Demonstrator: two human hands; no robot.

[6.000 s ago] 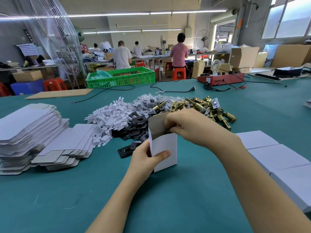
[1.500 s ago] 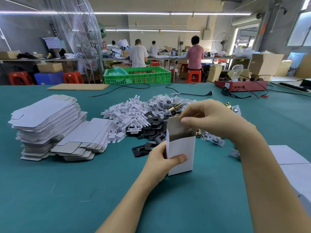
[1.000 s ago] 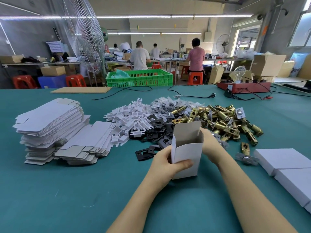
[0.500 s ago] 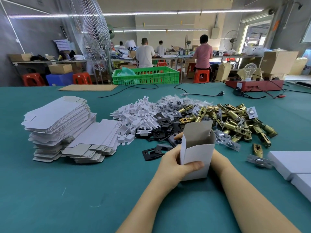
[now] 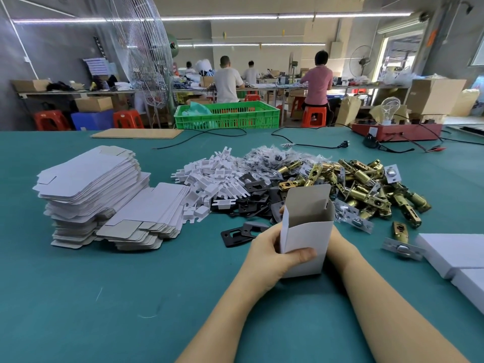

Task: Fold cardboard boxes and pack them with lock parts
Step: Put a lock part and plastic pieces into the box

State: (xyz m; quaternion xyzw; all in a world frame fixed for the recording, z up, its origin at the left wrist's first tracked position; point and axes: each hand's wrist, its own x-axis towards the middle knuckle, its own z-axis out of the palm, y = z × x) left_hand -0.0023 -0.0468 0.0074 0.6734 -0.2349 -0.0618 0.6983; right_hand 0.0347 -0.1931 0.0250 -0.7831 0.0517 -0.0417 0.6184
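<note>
The small white cardboard box (image 5: 306, 231) stood upright on the green desk (image 5: 104, 297), near its front edge and just in front of the heaps of lock parts. Its top was open and its rear flap stood up. The left hand (image 5: 272, 255) gripped the box from the left side, the thumb lying across the front face and the other fingers curled round behind. The right hand (image 5: 337, 242) sat against the box's right side, mostly hidden by it; whether its fingers were curled on the box or only touching could not be told.

Just behind the box lay a pile of black strike plates (image 5: 251, 203), with one plate (image 5: 241, 233) apart from it, just left of the left hand. To the right spread a heap of brass latch bolts (image 5: 366, 187), two of them (image 5: 400, 237) lying loose nearer the front. Behind and left of the black plates lay a heap of white plastic pieces (image 5: 209, 176), and beyond them small clear bags of hardware (image 5: 267, 158).

Well to the left stood a tall stack of flat box blanks (image 5: 86, 184), with a lower, slumped stack (image 5: 152, 216) leaning beside it. At the right edge lay closed white boxes (image 5: 455, 252). At the far side of the desk stood a green crate (image 5: 227, 115), a flat cardboard sheet (image 5: 136, 133) and a red device with a bulb (image 5: 395, 129). Beyond, people sat at benches with their backs turned.
</note>
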